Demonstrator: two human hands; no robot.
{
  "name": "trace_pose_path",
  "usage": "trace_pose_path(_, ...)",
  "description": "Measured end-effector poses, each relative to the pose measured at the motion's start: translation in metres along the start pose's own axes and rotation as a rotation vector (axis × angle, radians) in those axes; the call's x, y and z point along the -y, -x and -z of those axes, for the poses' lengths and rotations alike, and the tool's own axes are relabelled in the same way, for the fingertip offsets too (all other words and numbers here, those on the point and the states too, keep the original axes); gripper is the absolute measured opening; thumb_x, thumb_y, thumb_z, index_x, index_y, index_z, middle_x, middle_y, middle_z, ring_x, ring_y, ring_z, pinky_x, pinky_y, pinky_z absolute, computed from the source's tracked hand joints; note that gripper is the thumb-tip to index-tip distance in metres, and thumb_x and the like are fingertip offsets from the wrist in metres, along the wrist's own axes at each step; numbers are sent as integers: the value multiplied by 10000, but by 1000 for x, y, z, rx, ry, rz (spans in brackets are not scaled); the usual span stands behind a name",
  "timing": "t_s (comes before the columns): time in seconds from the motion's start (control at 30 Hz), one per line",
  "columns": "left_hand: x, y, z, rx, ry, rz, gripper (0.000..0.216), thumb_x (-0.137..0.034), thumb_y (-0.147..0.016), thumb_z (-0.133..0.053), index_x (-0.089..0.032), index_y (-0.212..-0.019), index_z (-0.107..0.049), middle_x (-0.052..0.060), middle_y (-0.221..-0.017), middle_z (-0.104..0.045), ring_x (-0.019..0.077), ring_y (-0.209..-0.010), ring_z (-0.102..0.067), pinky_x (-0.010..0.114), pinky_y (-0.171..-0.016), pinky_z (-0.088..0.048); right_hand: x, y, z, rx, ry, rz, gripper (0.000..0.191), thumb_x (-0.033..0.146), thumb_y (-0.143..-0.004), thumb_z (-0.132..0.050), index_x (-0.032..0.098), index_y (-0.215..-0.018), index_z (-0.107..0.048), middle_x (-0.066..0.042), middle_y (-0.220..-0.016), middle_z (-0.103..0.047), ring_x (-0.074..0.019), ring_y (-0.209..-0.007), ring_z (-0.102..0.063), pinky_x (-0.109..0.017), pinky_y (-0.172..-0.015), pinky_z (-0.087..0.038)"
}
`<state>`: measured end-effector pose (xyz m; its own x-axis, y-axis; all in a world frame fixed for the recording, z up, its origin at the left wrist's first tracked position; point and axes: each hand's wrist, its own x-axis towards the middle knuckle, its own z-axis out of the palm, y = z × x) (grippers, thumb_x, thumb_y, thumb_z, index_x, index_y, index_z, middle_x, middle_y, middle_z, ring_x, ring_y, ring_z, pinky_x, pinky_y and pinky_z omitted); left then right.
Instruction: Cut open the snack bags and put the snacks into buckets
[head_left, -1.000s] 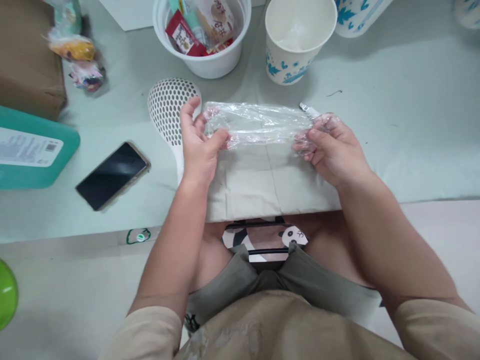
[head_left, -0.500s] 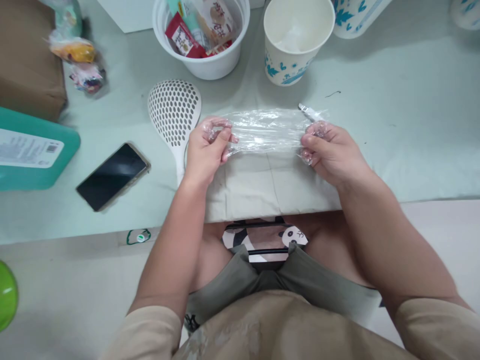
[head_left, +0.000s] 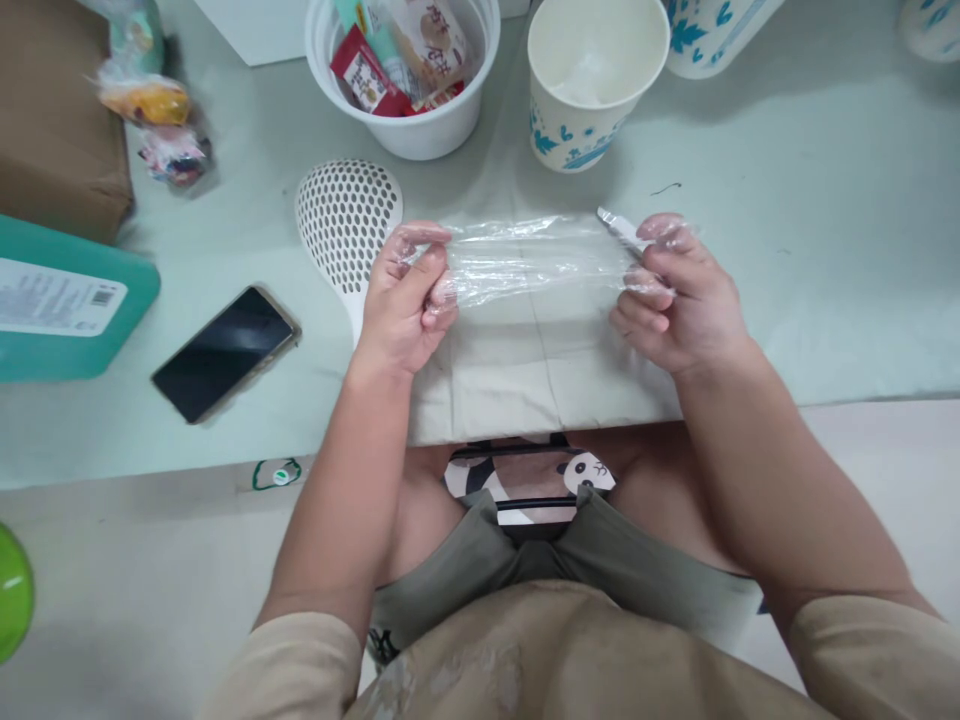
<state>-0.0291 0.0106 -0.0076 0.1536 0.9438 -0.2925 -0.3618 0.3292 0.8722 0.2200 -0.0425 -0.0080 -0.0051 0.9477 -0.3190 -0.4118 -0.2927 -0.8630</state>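
Plastic wrap [head_left: 536, 262] stretched between both hands, just above tabletop [head_left: 787, 250] near its front edge. Left hand [head_left: 405, 300] curled, fingers pinched on wrap's left end; right hand [head_left: 679, 300] gripping right end, knuckles bent. Slotted spoon [head_left: 346, 225] just beside left hand, phone [head_left: 223, 350] further left. Paper cup [head_left: 592, 80] and white bowl [head_left: 420, 120] behind; bare tabletop to the right.

Left hand [head_left: 405, 305], right hand [head_left: 679, 310]: pinch grips.

A slotted ladle [head_left: 346, 215] lies on the tabletop [head_left: 787, 250] near a phone [head_left: 225, 350]; behind stand a tub [head_left: 427, 135] of packets [head_left: 367, 75] and a paper cup [head_left: 570, 135].
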Motion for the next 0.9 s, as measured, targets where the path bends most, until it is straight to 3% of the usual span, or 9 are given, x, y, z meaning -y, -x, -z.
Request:
trace_pose_path(0.1,-5,0,-3,-16,53,51,202,-143,-908,-644,-242,-735,-607,-93,-441,-343,29,-320,-228,143,-325,-178,0,-2,8,63,24,8,251,352,-788,-762,305,-836,-521,126,-468,-346,-84,-361,-213,-250,-401,-220)
trace_pose_path(0.2,-4,-4,-1,-22,56,57,330,-235,-942,-615,-215,-617,-559,-58,-449,-376,46,-349,-322,155,-344,-294,-1,-5,17,40,155,72,215,431,-853,-680,294,-783,-530,83,-497,-412,-111,-398,-315,-273,-432,-295)
trace_pose_path(0.33,8,-12,8,3,-27,-103,494,-483,-967,-591,-205,-558,-583,-13,-518,-476,79,-451,-482,201,-442,-440,-7,-9,17,-44,289,162,416,595,-946,-506,264,-697,-540,15,-533,-497,-141,-461,-473,-291,-452,-368)
trace_pose_path(0.43,19,-16,13,-21,-141,-272,340,-385,-811,-800,-209,-593,-609,-32,-577,-512,70,-534,-527,184,-518,-455,-15,-8,9,-153,378,163,509,648,-936,-544,230,-646,-544,-14,-573,-568,-132,-494,-565,-266,-444,-401)
trace_pose_path(0.5,24,-17,14,-50,-200,-303,264,-302,-725,-879,-222,-682,-631,-44,-643,-550,73,-599,-569,185,-590,-491,-19,-6,6,-196,444,148,431,587,-928,-623,213,-716,-595,-14,-610,-617,-121,-513,-604,-251,-466,-448)
trace_pose_path(0.6,28,-21,18,-98,-233,-288,321,-279,-717,-908,-273,-906,-649,-37,-809,-629,103,-734,-651,230,-719,-551,-20,-2,5,-179,490,118,175,354,-908,-707,242,-1030,-649,31,-641,-660,-120,-532,-633,-258,-530,-524)
trace_pose_path(0.67,29,-25,24,-120,-235,-284,403,-290,-748,-904,-310,-1033,-619,-35,-872,-643,124,-820,-677,257,-773,-554,-18,1,5,-129,492,65,339,211,-853,-727,266,-1173,-630,38,-686,-702,-134,-577,-668,-277,-578,-563)
trace_pose_path(0.73,31,-31,31,-103,-229,-288,445,-322,-801,-880,-331,-1122,-572,-40,-894,-638,138,-911,-685,281,-828,-539,-14,4,4,-29,496,-22,396,142,-793,-730,245,-1168,-655,10,-750,-746,-154,-648,-708,-294,-626,-594)
trace_pose_path(0.9,32,-38,34,-10,-240,-318,474,-374,-859,-835,-346,-1177,-485,-52,-874,-611,157,-1000,-655,320,-892,-482,-3,11,-8,400,592,-374,183,117,-734,-688,192,-896,-726,-22,-764,-757,-154,-694,-711,-276,-664,-595)
